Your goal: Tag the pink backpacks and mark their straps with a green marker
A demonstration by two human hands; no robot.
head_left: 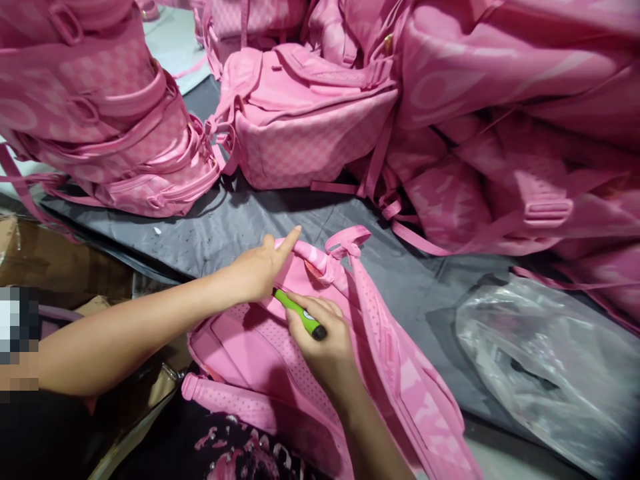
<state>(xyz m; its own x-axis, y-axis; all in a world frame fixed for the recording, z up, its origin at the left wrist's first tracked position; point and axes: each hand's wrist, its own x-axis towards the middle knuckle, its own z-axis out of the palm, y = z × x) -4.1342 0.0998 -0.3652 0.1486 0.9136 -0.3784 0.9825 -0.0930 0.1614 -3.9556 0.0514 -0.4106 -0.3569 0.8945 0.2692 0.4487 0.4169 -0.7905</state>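
Observation:
A pink backpack (280,363) lies across the near table edge and my lap, its dotted back panel and straps facing up. My left hand (257,270) is at its top edge, closed on the fabric with one finger stretched out; part of the grip is hidden. My right hand (325,340) is wrapped around a green pen-shaped tool with a black end (303,313). The tool's far tip sits against the backpack's upper panel, beside my left hand, and its exact kind does not show. A strap loop (350,240) sticks up from the backpack's top.
A stack of pink backpacks (110,113) rises at the left. Another checkered backpack (315,137) lies at the back, and a large pile (500,153) fills the right. A clear plastic bag (545,367) rests on the grey-covered table (415,300). Cardboard boxes (60,267) stand below left.

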